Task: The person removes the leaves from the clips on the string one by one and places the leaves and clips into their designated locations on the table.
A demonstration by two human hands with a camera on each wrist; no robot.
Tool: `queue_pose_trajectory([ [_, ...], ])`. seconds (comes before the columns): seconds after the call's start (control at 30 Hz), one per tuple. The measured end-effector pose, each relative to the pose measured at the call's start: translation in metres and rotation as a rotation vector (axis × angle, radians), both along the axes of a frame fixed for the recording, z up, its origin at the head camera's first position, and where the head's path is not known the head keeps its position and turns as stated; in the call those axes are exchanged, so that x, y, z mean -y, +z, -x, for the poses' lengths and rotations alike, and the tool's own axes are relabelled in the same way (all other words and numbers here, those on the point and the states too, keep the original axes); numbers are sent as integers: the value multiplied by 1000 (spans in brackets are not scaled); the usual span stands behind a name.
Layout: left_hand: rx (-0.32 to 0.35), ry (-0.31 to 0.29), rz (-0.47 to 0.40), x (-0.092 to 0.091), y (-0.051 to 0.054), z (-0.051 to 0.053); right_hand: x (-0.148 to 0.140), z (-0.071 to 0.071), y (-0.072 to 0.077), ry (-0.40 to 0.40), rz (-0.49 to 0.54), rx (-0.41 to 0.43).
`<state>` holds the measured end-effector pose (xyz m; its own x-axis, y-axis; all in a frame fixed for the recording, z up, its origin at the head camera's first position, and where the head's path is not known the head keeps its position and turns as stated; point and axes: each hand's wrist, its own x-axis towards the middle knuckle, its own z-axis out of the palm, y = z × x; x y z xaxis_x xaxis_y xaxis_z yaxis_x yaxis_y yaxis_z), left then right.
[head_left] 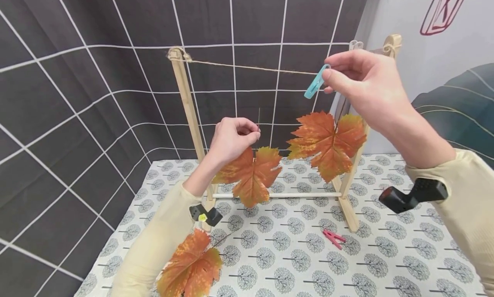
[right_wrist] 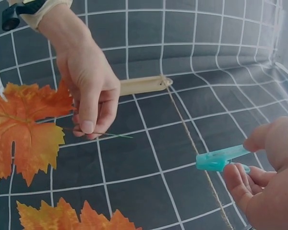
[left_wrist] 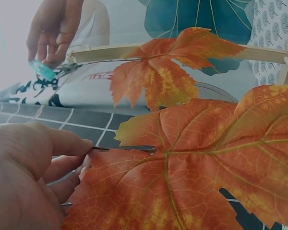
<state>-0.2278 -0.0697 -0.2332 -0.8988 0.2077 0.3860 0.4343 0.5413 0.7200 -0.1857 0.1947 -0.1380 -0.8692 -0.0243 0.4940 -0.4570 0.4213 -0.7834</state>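
My left hand (head_left: 233, 139) pinches the thin stem of an orange artificial maple leaf (head_left: 254, 177) between thumb and fingers, so the leaf hangs below it. In the right wrist view the stem's green tip pokes out past the fingertips. Higher up, my right hand (head_left: 372, 89) holds a teal clothespin (head_left: 316, 82) by its handle end, close to the twine (head_left: 247, 67) strung across a wooden frame. Whether its jaws touch the twine I cannot tell. Another maple leaf (head_left: 328, 145) hangs near the right post, below the right hand.
Wooden posts (head_left: 187, 100) stand left and right, joined low down by a white rod (head_left: 305, 195). On the tree-patterned tablecloth (head_left: 285, 262) lie a pink clothespin (head_left: 334, 238) and one more maple leaf (head_left: 191, 265). A pale clothespin (head_left: 356, 44) sits by the right post's top.
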Motion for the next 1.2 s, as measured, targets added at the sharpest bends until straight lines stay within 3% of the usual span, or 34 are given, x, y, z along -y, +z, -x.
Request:
queue_pose_trajectory([
  [0.3,27,12,20,5,-4,-3,-8,-11,-14,-10,-9,42],
  [0.83,79,-44,106,18,-15,-8,-13,-18,-50,-56,-34,63],
  [1.2,105,-82,139,30,-25,-17,-23,-23,-74,-25,1,99],
])
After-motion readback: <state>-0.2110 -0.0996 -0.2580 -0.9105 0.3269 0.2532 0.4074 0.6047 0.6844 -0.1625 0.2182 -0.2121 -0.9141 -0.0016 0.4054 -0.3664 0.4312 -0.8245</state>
